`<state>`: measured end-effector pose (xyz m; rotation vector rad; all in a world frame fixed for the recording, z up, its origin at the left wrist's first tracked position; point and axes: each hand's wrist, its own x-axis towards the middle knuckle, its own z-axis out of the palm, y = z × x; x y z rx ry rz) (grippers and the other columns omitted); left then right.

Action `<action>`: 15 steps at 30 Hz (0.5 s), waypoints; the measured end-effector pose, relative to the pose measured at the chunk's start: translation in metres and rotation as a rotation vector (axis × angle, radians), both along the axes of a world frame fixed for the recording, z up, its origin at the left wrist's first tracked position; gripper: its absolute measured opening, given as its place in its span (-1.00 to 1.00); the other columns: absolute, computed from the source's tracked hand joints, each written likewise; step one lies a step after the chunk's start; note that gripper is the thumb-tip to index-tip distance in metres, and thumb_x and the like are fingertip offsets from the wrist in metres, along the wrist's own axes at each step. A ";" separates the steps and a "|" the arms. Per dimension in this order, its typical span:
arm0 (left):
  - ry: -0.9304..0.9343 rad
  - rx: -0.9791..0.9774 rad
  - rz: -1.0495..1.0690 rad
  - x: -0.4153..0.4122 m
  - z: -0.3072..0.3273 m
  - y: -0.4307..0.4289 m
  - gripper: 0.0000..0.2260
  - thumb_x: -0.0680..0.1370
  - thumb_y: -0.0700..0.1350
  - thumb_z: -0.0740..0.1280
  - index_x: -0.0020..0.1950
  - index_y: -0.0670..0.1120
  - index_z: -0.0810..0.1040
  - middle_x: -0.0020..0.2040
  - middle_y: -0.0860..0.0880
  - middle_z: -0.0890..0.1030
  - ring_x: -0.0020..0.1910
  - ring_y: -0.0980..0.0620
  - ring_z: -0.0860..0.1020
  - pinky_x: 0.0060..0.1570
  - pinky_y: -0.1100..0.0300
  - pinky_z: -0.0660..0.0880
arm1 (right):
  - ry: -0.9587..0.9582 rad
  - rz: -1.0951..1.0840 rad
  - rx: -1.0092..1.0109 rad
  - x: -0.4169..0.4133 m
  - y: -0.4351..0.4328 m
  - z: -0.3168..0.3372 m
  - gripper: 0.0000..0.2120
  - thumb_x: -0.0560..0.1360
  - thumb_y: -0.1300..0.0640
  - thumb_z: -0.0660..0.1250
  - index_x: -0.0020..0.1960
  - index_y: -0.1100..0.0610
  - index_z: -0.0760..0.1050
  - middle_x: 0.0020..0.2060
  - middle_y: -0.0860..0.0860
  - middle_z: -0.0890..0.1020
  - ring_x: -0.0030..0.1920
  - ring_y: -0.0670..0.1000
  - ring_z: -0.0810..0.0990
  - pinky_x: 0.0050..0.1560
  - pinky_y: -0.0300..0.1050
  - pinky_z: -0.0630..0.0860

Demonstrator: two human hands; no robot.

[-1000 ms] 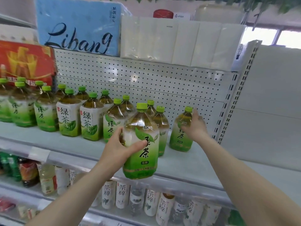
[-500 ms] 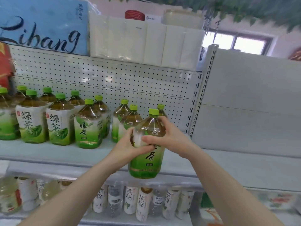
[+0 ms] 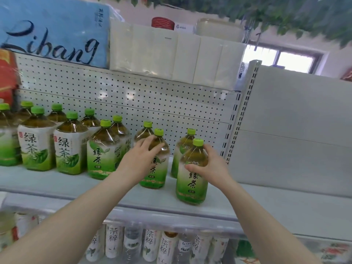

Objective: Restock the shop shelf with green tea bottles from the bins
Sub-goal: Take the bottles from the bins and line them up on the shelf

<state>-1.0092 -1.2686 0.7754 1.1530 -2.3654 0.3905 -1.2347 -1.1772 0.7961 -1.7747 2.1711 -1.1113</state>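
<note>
The shelf [image 3: 57, 184] carries a row of green tea bottles [image 3: 70, 149]. The front bottle [image 3: 191, 189] stands upright near the shelf's edge, with the right hand [image 3: 211, 166] clamped round its shoulder. The left hand [image 3: 139, 159] curls round the neighbouring bottle [image 3: 158, 174].

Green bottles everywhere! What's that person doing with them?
A person is stocking a shop shelf with green tea. The right hand grips the front bottle near its top; it stands near the shelf's front edge. The left hand holds the neighbouring bottle by its shoulder. Other bottles stand in rows to the left.
</note>
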 end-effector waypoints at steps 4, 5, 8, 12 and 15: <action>0.000 -0.039 -0.021 0.002 -0.006 -0.007 -0.29 0.46 -0.20 0.45 0.54 0.04 0.22 0.52 -0.12 0.18 0.42 -0.16 0.30 0.06 0.04 0.61 | -0.026 0.010 0.020 -0.010 -0.009 -0.002 -0.20 0.35 -0.15 0.55 0.47 -0.09 0.25 0.16 -0.10 0.56 0.08 -0.03 0.51 0.06 -0.14 0.41; 0.001 -0.047 -0.020 0.002 -0.007 -0.009 -0.27 0.44 -0.23 0.47 0.53 0.04 0.23 0.51 -0.12 0.20 0.40 -0.16 0.32 0.03 0.05 0.62 | -0.034 0.020 0.026 -0.013 -0.011 -0.002 -0.23 0.37 -0.13 0.55 0.46 -0.08 0.25 0.14 -0.11 0.56 0.05 -0.05 0.49 0.04 -0.15 0.41; 0.014 -0.057 -0.028 0.002 -0.010 -0.015 -0.21 0.33 -0.32 0.53 0.48 0.02 0.30 0.44 -0.15 0.29 0.31 -0.19 0.40 -0.10 0.02 0.65 | -0.052 0.031 0.050 -0.020 -0.017 -0.003 -0.28 0.41 -0.10 0.53 0.46 -0.07 0.26 0.17 -0.11 0.56 0.06 -0.05 0.51 0.03 -0.13 0.43; 0.021 -0.073 -0.038 0.002 -0.015 -0.018 -0.17 0.25 -0.37 0.55 0.44 0.00 0.35 0.37 -0.17 0.35 0.23 -0.21 0.45 -0.22 0.02 0.65 | 0.055 0.014 0.094 -0.022 -0.027 -0.008 -0.23 0.44 -0.17 0.45 0.51 -0.01 0.18 0.29 0.03 0.48 0.24 0.09 0.51 0.22 0.03 0.49; 0.011 -0.069 -0.038 0.003 -0.015 -0.019 -0.15 0.26 -0.36 0.55 0.47 0.01 0.32 0.37 -0.15 0.33 0.24 -0.19 0.43 -0.19 0.02 0.65 | 0.139 -0.008 0.118 -0.020 -0.025 -0.010 -0.20 0.50 -0.19 0.38 0.57 0.02 0.06 0.35 0.09 0.41 0.31 0.14 0.45 0.28 0.04 0.42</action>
